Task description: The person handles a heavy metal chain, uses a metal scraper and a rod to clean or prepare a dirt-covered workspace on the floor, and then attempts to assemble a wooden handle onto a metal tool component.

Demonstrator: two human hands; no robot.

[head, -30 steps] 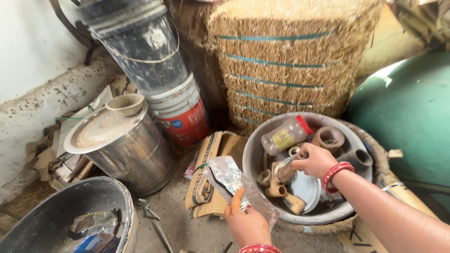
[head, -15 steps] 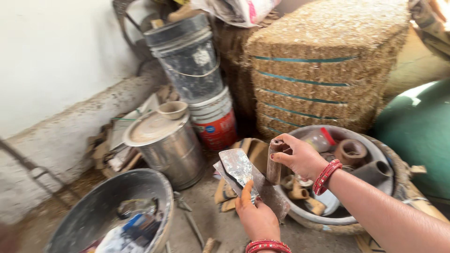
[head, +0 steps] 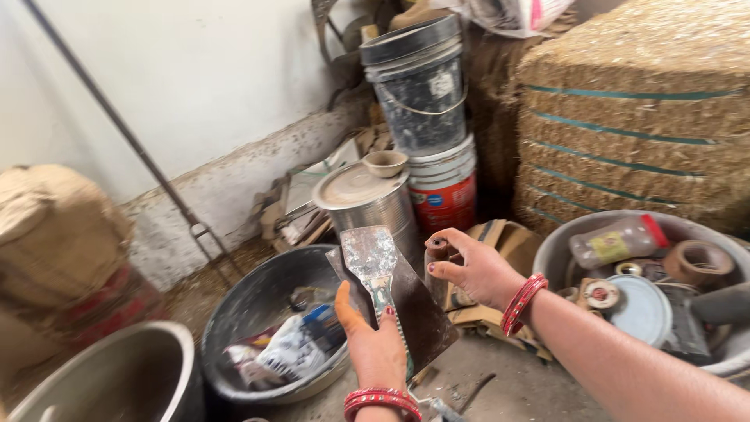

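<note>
At the far left a tan sack (head: 55, 227) sits blurred against the white wall (head: 195, 86), with the rim of a steel bowl (head: 117, 379) below it at the bottom edge. A thin metal rod (head: 129, 141) leans along the wall.

Next comes a dark round tub (head: 250, 312) on the floor, holding crumpled packets (head: 293, 352) and scraps. Just right of it the left hand (head: 376, 348) comes up from the bottom edge, wearing red bangles at the wrist. Its fingers are closed around the handle of a scraper (head: 371, 262), thumb pressed up the side; the paint-flecked blade stands upright above the hand, and a flat dark sheet (head: 418, 309) is gripped behind it in the same hand.

Behind the scraper stands a metal can (head: 367, 203) with a small clay cup (head: 386, 162) on its lid, and behind that a stack of paint buckets (head: 426, 117).

The right hand (head: 476, 270), also bangled, is curled around a small brown tube (head: 434, 252), held just beside the scraper's blade.

Folded cardboard (head: 500, 234) lies on the floor beneath that hand. Further right a grey basin (head: 558, 258) holds a plastic bottle (head: 617, 241), a roll of tape (head: 697, 262) and a round lid (head: 641, 309). Straw bales (head: 633, 117) are stacked behind it.
</note>
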